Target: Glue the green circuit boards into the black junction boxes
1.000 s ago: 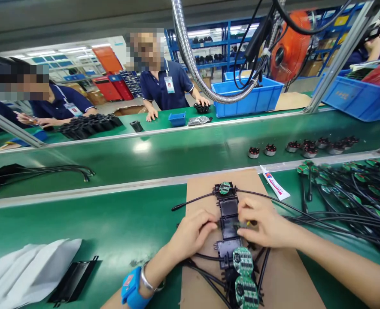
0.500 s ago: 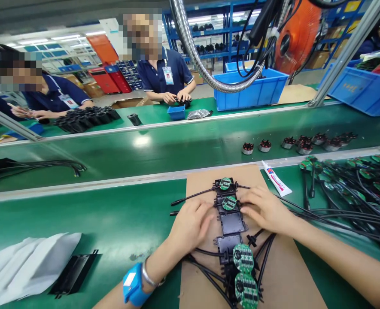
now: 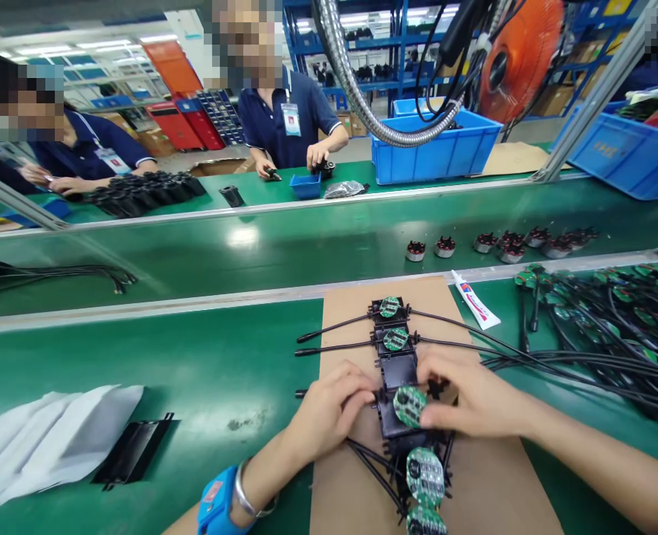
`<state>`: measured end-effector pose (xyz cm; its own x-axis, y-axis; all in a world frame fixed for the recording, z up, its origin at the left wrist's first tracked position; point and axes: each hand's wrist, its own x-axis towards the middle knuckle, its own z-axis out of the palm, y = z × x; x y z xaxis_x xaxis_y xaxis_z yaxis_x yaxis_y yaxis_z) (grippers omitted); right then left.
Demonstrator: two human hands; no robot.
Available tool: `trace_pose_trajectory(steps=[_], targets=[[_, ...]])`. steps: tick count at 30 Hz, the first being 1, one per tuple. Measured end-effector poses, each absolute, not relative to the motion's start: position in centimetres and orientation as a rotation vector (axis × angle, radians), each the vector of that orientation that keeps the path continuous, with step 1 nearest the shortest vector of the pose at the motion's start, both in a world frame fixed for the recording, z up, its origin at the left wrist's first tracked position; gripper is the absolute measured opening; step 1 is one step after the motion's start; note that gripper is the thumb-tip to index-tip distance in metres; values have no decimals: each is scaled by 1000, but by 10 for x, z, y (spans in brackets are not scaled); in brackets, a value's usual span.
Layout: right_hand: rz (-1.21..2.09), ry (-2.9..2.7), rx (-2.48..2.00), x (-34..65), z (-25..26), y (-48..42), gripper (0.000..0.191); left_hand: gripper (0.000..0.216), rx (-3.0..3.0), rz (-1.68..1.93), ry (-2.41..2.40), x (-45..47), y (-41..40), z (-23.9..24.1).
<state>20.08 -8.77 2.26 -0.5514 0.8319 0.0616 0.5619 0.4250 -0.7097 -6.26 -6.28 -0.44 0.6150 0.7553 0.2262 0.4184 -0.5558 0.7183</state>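
Observation:
A column of black plastic housings [image 3: 398, 369] lies on a cardboard sheet [image 3: 351, 297]. Green round circuit boards sit on the two far housings, the second board [image 3: 395, 339] with black cables out both sides. My right hand [image 3: 468, 394] has its thumb on the edge of another circuit board [image 3: 410, 407], which lies over a nearer housing, and its fingers curl beside it. On the left of that housing, my left hand [image 3: 331, 409] pinches a black cable [image 3: 302, 394], whose end pokes out behind the hand. Closer to me, more circuit boards [image 3: 425, 475] overlap with their cables.
Many wired boards [image 3: 601, 319] are heaped at right, near a white tube [image 3: 475, 299]. Small motor-like parts [image 3: 444, 247] stand on the green strip beyond. At left lie a white sheet [image 3: 50, 438] and a black housing [image 3: 133, 449]. A metal hose [image 3: 356, 96] hangs ahead; co-workers sit opposite.
Both hands have moved nearer to me, from the second board to a nearer housing. A circuit board has shifted up over that housing, with my right thumb on it. The opposite co-worker's hands have separated.

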Motion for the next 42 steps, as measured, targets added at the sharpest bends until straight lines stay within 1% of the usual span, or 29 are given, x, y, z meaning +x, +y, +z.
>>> trace_pose_trajectory(steps=[1, 3, 5, 6, 10, 14, 15, 17, 20, 22, 26, 28, 30, 33, 34, 37, 38, 40, 42], targets=[[931, -2238, -1254, 206, 23, -82, 24, 15, 2231, 737, 972, -63, -60, -3], [896, -2221, -1339, 215, 18, -71, 15, 16, 2295, 731, 1052, -62, -54, -4], [781, -2284, -1355, 220, 9, -64, 3, 17, 2381, 634, 1101, -59, -50, -9], [703, -2323, -1353, 220, 3, -62, 2, 17, 2419, 583, 1125, -57, -48, -12], [382, -2462, -1380, 218, -11, -63, 10, 19, 2542, 484, 1201, -53, -46, -22], [191, -2491, -1391, 211, 3, -79, 18, 16, 2519, 593, 1111, -56, -59, -9], [216, -2477, -1372, 208, 9, -86, 19, 14, 2468, 586, 1022, -58, -65, -4], [398, -2477, -1301, 199, 20, -102, 17, 13, 2356, 491, 829, -60, -78, 6], [716, -2495, -1179, 184, 25, -126, 21, 24, 2276, 361, 741, -60, -95, 9], [790, -2487, -1135, 175, 20, -137, 21, 27, 2277, 348, 735, -59, -101, 4], [731, -2510, -1017, 168, 7, -150, 9, 22, 2284, 350, 652, -56, -102, -7], [664, -2547, -945, 170, 9, -151, 8, 18, 2293, 363, 635, -57, -101, -7], [715, -2540, -955, 177, 17, -147, 12, 15, 2294, 411, 649, -59, -100, -5], [935, -2413, -1163, 192, 35, -131, 30, 14, 2272, 550, 782, -64, -98, 1], [979, -2379, -1233, 198, 38, -124, 30, 15, 2275, 602, 844, -66, -96, 2], [971, -2389, -1327, 208, 35, -106, 12, 18, 2352, 678, 988, -70, -93, -1], [940, -2412, -1345, 210, 29, -102, 8, 18, 2392, 665, 1020, -70, -92, -3], [854, -2451, -1387, 210, 16, -97, 7, 20, 2480, 577, 1074, -70, -90, -8], [740, -2477, -1407, 209, 4, -98, 12, 22, 2576, 465, 1130, -69, -89, -11]])
